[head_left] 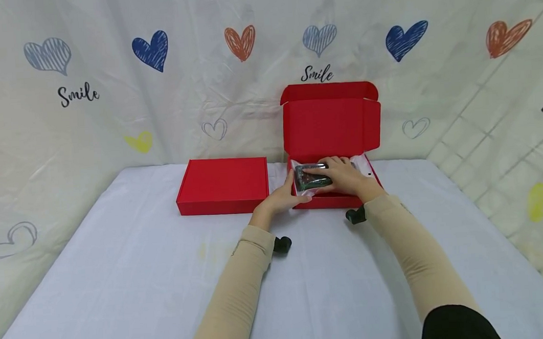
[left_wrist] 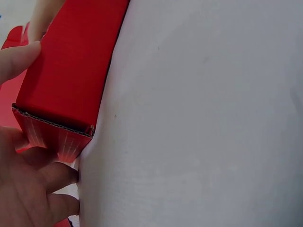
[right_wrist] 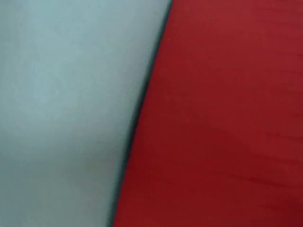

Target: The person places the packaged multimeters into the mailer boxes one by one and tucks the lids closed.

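Observation:
A red cardboard box (head_left: 328, 202) stands on the table with its lid (head_left: 331, 128) raised. Inside lies a dark item in clear plastic wrap (head_left: 306, 182); its exact kind is unclear. My right hand (head_left: 343, 177) reaches over it from the right and holds it, fingers across its top. At the box's front left corner my left hand (head_left: 278, 200) grips the box, thumb (left_wrist: 19, 61) against the front wall and fingers beside the end wall. Only the red front (right_wrist: 218, 118) and white cloth show in the right wrist view.
Left of the open box sits a second red box (head_left: 223, 179), lid down. White material (head_left: 362, 165) shows inside the open box at its right. A white cloth covers the table (head_left: 143, 278), and a curtain (head_left: 267, 82) printed with hearts hangs behind.

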Motion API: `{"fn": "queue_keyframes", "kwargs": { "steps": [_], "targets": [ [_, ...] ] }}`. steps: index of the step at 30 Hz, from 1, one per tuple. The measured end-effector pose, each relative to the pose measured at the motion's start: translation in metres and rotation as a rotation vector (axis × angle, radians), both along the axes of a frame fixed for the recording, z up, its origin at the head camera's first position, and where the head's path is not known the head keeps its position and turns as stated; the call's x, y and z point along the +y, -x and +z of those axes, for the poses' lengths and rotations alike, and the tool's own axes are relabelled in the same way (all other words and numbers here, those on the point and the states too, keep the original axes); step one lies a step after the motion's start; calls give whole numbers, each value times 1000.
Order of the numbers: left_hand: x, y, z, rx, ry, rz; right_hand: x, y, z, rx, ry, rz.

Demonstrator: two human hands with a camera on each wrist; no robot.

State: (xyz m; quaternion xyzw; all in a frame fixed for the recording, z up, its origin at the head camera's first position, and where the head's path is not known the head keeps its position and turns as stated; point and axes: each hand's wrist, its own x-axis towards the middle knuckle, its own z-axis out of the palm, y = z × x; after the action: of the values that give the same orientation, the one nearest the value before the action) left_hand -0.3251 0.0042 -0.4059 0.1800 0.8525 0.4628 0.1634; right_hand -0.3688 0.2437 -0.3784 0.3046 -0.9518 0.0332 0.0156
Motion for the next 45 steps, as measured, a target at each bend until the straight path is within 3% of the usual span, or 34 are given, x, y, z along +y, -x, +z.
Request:
{"fn": "queue_keyframes", "kwargs": {
  "steps": [13,26,45],
  "targets": [
    [2,0,-3,3,-19,23,0,-4,-12,-33,46,-32],
    [-1,-4,0,1,-36,5,-4,-12,-11,-41,58,-47],
    [2,-4,3,0,-51,-25,-5,-7,-19,-102,52,-89]
  ]
}}
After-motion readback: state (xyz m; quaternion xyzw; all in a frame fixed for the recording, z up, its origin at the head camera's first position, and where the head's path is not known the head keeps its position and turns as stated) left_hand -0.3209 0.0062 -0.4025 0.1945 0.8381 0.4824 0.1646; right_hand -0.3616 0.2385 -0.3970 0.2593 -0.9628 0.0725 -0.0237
